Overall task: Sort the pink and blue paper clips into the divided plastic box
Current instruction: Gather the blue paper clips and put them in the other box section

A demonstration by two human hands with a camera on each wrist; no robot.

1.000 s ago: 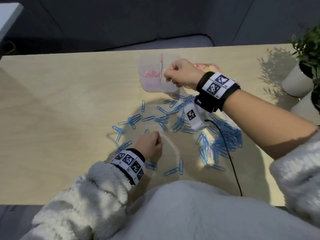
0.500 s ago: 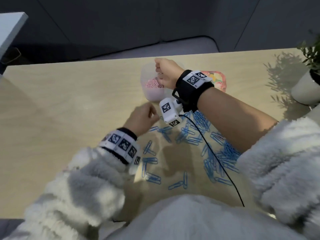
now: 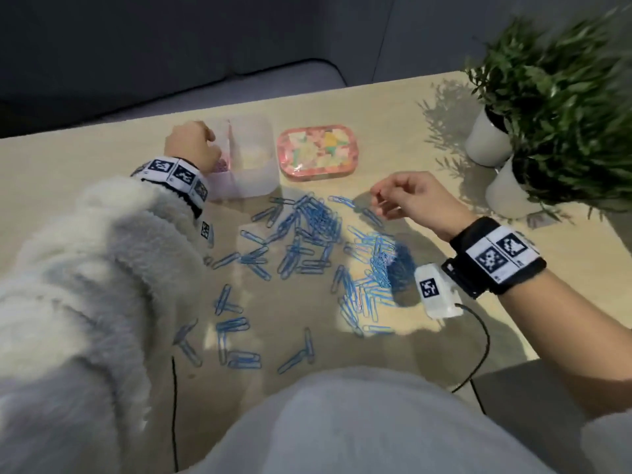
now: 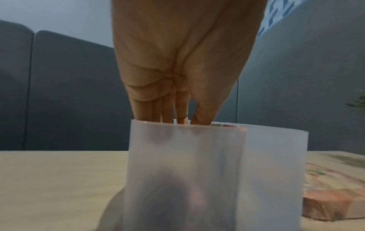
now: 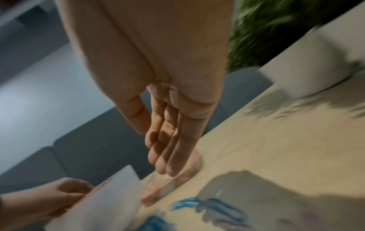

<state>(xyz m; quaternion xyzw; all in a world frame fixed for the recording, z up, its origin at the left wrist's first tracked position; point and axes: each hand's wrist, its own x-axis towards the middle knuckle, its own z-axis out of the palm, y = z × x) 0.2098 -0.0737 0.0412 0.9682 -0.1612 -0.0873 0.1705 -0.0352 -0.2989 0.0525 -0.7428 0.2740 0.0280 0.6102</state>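
Blue paper clips [image 3: 309, 234] are lying scattered just below the right hand [image 3: 413, 200], whose relaxed fingers are holding nothing; left hand [image 3: 189, 145] is dipping fingertips inside the divided plastic box [image 3: 253, 176], grip unclear.

Fluffy white fleece sleeves [image 3: 102, 268], black wristbands [image 3: 496, 265] (checkered markers), cabled.

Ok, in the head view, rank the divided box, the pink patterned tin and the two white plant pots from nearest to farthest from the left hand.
1. Divided box: the left hand dips into its left compartment.
2. Pink patterned tin: just right of the box.
3. White plant pots: far right edge of the table; too close to rank between themselves.
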